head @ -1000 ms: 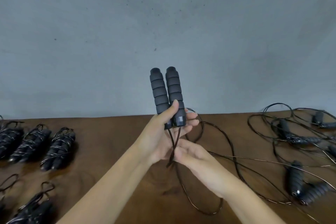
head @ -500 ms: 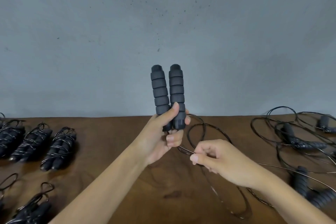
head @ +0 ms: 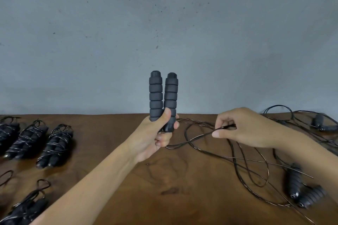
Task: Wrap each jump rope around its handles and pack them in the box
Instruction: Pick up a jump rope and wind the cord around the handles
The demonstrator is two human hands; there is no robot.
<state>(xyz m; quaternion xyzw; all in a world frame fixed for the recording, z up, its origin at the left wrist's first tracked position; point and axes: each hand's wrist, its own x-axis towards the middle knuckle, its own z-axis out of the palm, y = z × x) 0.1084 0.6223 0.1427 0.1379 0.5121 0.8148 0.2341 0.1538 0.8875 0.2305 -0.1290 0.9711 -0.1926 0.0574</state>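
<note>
Two handles upright in left hand — right hand pinches rope.

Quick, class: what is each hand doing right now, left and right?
Left hand: grips the pair of handles upright, side by side.
Right hand: fingers pinch the black rope above the table.

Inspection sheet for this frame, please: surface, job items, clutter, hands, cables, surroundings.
Surface: brown wooden table.
Job's things: two foam handles upright side by side; wrapped ropes at left; unwrapped handles at right; no box seen.
Clutter: nothing seen.
Grippers: left hand grips the handles' lower ends; right hand pinches the rope.
Cables: loose rope loops across the right side.
Surroundings: grey speckled wall.
</note>
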